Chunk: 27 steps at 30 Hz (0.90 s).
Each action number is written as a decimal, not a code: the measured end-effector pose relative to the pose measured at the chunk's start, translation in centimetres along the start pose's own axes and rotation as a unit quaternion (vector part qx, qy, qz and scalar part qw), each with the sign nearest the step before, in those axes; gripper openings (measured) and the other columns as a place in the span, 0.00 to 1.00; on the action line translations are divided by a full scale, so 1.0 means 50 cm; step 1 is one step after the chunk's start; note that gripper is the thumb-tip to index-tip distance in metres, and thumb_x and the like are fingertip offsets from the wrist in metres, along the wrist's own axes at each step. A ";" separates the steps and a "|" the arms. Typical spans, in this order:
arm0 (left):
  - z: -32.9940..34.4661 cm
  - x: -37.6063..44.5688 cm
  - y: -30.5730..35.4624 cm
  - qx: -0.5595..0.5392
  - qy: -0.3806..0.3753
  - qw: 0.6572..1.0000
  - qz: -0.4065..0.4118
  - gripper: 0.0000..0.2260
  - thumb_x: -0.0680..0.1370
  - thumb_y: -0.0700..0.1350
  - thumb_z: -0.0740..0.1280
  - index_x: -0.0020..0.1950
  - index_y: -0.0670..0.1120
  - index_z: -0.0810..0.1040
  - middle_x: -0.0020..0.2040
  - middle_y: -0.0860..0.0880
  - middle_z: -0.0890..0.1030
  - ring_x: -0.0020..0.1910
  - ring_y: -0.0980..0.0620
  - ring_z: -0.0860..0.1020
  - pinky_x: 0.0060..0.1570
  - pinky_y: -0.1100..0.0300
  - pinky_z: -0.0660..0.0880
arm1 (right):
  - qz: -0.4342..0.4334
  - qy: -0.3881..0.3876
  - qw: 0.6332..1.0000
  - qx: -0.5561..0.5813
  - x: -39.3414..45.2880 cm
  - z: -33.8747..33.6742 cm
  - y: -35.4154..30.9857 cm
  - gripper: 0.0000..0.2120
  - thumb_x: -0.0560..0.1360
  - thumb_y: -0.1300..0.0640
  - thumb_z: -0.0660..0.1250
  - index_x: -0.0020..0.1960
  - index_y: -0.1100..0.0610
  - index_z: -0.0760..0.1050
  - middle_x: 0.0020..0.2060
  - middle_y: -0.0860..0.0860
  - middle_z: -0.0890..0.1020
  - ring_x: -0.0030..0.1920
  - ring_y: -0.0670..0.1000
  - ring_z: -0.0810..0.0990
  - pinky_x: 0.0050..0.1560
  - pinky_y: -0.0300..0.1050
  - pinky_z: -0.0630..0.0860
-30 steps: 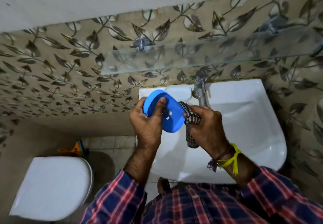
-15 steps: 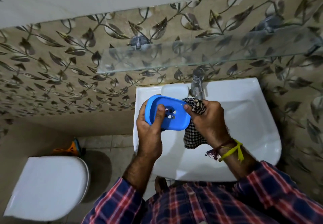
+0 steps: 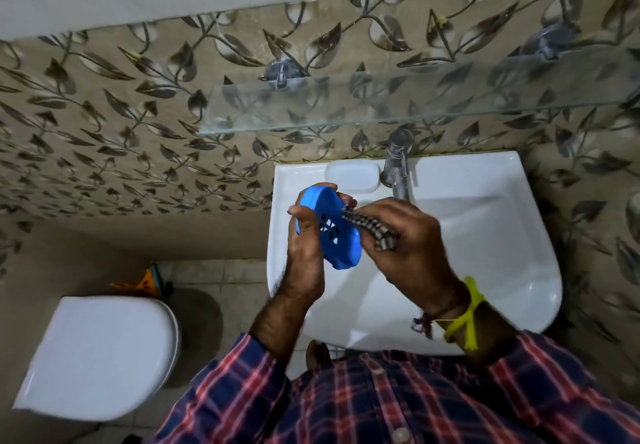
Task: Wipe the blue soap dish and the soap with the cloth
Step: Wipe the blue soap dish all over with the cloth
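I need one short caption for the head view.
Left hand holds blue soap dish over sink; right hand wipes it with cloth.

Basin [image 3: 485, 235] as the anchor: its bowl lies open on the right side. The tap [image 3: 398, 169] stands at the back rim, the glass shelf [image 3: 415, 111] juts out just above that, capping the headroom. Both hands and the blue soap dish [image 3: 332, 232] crowd the basin's left half.

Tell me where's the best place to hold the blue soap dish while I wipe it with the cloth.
Hold the blue soap dish by its long rims from the left, as the left hand does now: thumb on the near rim, fingers on the far one. That probably leaves the slotted face free for the cloth in the right hand.
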<state>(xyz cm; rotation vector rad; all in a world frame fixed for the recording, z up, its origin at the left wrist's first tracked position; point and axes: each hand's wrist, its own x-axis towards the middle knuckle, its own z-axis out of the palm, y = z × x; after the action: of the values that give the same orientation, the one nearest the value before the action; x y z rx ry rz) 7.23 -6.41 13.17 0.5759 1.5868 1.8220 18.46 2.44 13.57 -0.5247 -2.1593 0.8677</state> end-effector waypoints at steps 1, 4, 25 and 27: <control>0.006 -0.001 -0.003 0.010 -0.004 1.000 0.011 0.46 0.62 0.84 0.56 0.60 0.47 0.79 0.52 0.46 0.82 0.52 0.47 0.81 0.58 0.51 0.77 | -0.039 -0.028 0.997 -0.054 -0.003 0.007 -0.004 0.12 0.72 0.66 0.71 0.54 0.61 0.82 0.49 0.55 0.85 0.49 0.55 0.83 0.52 0.48 0.79; 0.023 -0.008 -0.001 0.017 0.013 0.999 0.034 0.33 0.67 0.81 0.56 0.52 0.58 0.82 0.49 0.51 0.84 0.51 0.49 0.82 0.56 0.53 0.79 | -0.033 -0.063 0.982 -0.175 -0.012 0.023 -0.016 0.14 0.74 0.65 0.66 0.58 0.62 0.81 0.53 0.57 0.83 0.51 0.60 0.82 0.50 0.54 0.80; -0.054 0.035 0.012 -0.129 0.074 0.989 -0.024 0.21 0.74 0.35 0.71 0.64 0.36 0.70 0.55 0.36 0.85 0.53 0.34 0.84 0.52 0.42 0.81 | 0.217 -0.059 0.974 -0.036 0.035 -0.057 0.074 0.10 0.70 0.68 0.72 0.47 0.56 0.84 0.39 0.49 0.83 0.45 0.54 0.83 0.46 0.40 0.74; -0.045 0.029 0.009 -0.156 0.080 0.981 -0.078 0.20 0.72 0.34 0.73 0.62 0.32 0.74 0.54 0.35 0.85 0.51 0.35 0.84 0.50 0.45 0.82 | 0.240 -0.008 0.969 0.059 0.033 -0.035 0.061 0.12 0.72 0.69 0.71 0.51 0.57 0.83 0.44 0.51 0.86 0.47 0.51 0.84 0.53 0.46 0.80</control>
<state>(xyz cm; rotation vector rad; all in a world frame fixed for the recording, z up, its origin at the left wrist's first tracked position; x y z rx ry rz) 4.57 -7.00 13.09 0.1597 1.3634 1.9824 19.00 6.27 13.03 -1.0061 -2.0058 1.2516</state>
